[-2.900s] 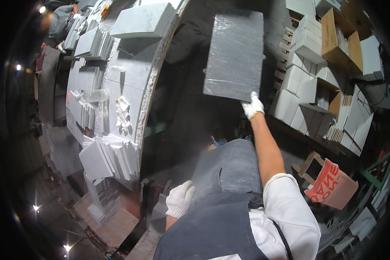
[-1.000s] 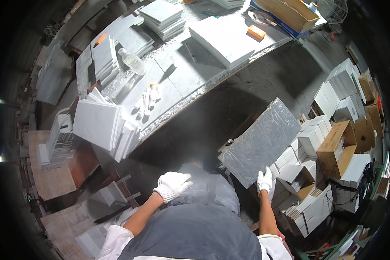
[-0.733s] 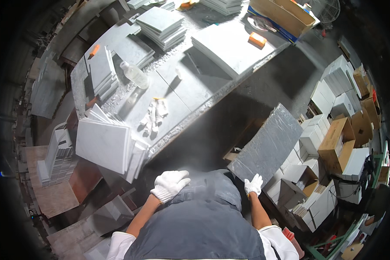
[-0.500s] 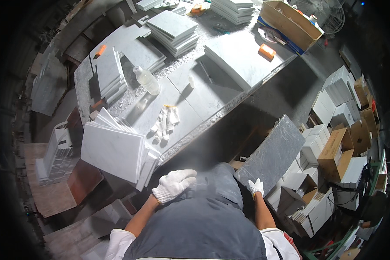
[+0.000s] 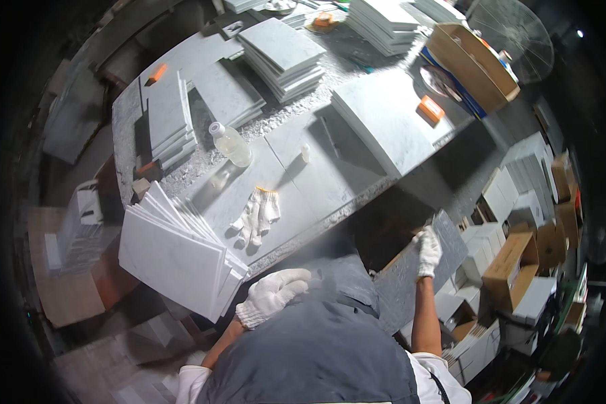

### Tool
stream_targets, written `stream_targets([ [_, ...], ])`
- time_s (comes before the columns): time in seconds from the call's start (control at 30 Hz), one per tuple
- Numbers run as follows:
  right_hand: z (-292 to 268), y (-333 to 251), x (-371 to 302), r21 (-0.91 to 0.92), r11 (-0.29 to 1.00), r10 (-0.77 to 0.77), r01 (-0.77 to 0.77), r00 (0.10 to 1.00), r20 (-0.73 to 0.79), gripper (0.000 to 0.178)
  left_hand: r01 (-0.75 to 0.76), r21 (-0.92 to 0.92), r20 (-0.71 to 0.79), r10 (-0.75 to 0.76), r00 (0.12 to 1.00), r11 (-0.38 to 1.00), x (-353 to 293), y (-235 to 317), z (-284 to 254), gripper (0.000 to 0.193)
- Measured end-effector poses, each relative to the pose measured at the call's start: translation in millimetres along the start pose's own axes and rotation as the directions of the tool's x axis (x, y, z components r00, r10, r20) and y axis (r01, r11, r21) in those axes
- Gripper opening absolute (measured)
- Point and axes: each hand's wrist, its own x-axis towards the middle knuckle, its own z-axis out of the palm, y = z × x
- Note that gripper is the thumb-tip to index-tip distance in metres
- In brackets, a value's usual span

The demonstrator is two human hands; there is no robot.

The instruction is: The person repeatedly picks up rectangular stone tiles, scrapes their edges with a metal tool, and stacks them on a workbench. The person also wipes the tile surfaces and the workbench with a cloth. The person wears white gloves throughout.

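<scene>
My left hand (image 5: 271,296), in a white knit glove, rests on my grey-clad lap. Its fingers lie loosely extended together, and it holds nothing that I can see. At my right, my gloved right hand (image 5: 427,252) is on the upper left edge of a dark grey slab (image 5: 411,283) with a scratched face. Its fingers look curled over that edge, slightly blurred. The table in front carries a leaning stack of pale stone tiles (image 5: 175,252) closest to my left hand. A pair of spare white gloves (image 5: 257,217) lies behind it, near a clear plastic bottle (image 5: 231,145).
More tile stacks (image 5: 283,57) stand across the dusty table. A large pale tile stack (image 5: 384,118) bears an orange block (image 5: 430,109). An open cardboard box (image 5: 471,64) is at the far right corner, beside a fan (image 5: 518,37). Cartons (image 5: 512,262) are piled at right.
My right hand has moved forward and right, from the slab's near end to its upper left edge. The slab appears to have shifted slightly. My left hand stays on my lap. The view has turned slightly.
</scene>
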Motion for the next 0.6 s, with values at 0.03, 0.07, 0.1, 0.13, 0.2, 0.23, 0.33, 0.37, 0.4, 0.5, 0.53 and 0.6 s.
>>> stream_targets([
  [0.03, 17.3, -26.6, 21.6, 0.089, 0.996, 0.012, -0.01, 1.0, -0.024, 0.029, -0.023, 0.089, -0.052, 0.027, 0.998, 0.996, 9.7, 5.3, 1.4, 0.04],
  [0.07, 32.1, -52.4, 41.0, 0.153, 0.988, -0.035, 0.026, 0.997, 0.062, 0.031, -0.006, 0.019, -0.056, 0.007, 0.998, 1.0, 19.6, 11.4, 3.4, 0.039],
  [0.1, 45.2, -77.6, 59.7, 0.229, 0.971, -0.106, 0.067, 0.981, 0.163, 0.033, -0.045, 0.061, -0.072, 0.05, 0.996, 0.997, 32.3, 18.0, 6.0, 0.039],
  [0.13, 61.2, -95.9, 73.5, 0.12, 0.984, -0.147, 0.134, 0.983, 0.11, 0.033, -0.063, 0.123, -0.086, 0.074, 0.993, 0.99, 47.0, 25.1, 9.0, 0.038],
  [0.2, 93.4, -125.3, 97.0, -0.053, 0.978, -0.199, 0.204, 0.977, 0.081, 0.035, -0.12, 0.197, -0.14, 0.149, 0.979, 0.973, 78.2, 40.7, 22.1, 0.036],
  [0.23, 111.9, -135.7, 109.3, -0.134, 0.944, -0.286, 0.303, 0.949, 0.129, 0.035, -0.128, 0.182, -0.177, 0.161, 0.971, 0.975, 97.5, 49.1, 30.8, 0.036],
  [0.33, 152.0, -157.3, 136.4, -0.227, 0.838, -0.409, 0.497, 0.846, 0.341, 0.036, -0.037, 0.182, -0.245, 0.082, 0.966, 0.983, 149.7, 77.2, 58.8, 0.033],
  [0.37, 165.5, -161.9, 147.2, -0.243, 0.774, -0.481, 0.585, 0.792, 0.375, 0.037, -0.067, 0.191, -0.215, 0.108, 0.971, 0.979, 165.4, 86.7, 65.2, 0.033],
  [0.4, 176.9, -167.3, 160.2, -0.281, 0.577, -0.614, 0.767, 0.634, 0.47, 0.038, -0.096, 0.217, -0.184, 0.138, 0.973, 0.971, 181.7, 95.2, 72.9, 0.033],
  [0.5, 205.5, -176.5, 188.8, -0.318, 0.306, -0.643, 0.897, 0.442, 0.625, 0.043, -0.116, 0.394, -0.206, 0.211, 0.956, 0.912, 226.8, 115.5, 96.7, 0.032],
  [0.53, 215.3, -176.6, 193.3, -0.286, 0.254, -0.64, 0.924, 0.382, 0.667, 0.045, -0.068, 0.479, -0.247, 0.208, 0.947, 0.875, 240.9, 120.9, 103.3, 0.032],
  [0.6, 227.9, -176.9, 199.7, -0.268, 0.239, -0.514, 0.933, 0.356, 0.781, 0.046, 0.027, 0.569, -0.316, 0.188, 0.93, 0.822, 270.2, 128.2, 110.7, 0.037],
])
